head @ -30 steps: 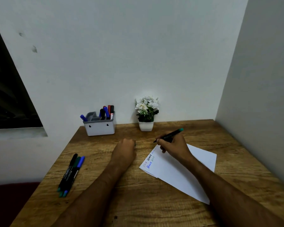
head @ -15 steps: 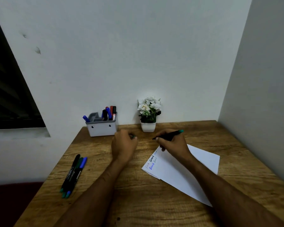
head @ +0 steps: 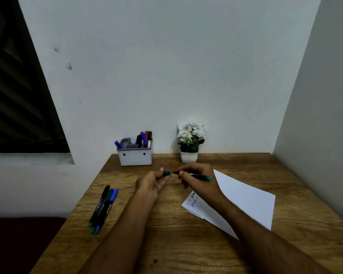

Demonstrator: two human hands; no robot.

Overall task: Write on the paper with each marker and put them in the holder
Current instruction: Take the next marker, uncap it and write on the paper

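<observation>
My right hand (head: pixel 198 179) grips a black marker with a green end (head: pixel 201 177), held level above the table with its tip pointing left. My left hand (head: pixel 153 181), palm turned up, pinches the green cap (head: pixel 166 173) just left of that tip; a small gap separates cap and tip. The white paper (head: pixel 246 198) lies under my right wrist, with short lines of writing at its near-left corner. The grey holder (head: pixel 134 156) stands at the back against the wall with several markers in it. Three markers (head: pixel 104 208) lie side by side near the table's left edge.
A small white pot of white flowers (head: pixel 190 144) stands right of the holder against the wall. The wooden table (head: pixel 166 244) ends at a wall on the right and drops off on the left. A dark window is at upper left.
My right hand lifted the marker off the paper and turned it level, tip leftward. My left hand rose, turned palm up and brought the green cap close to the tip.
</observation>
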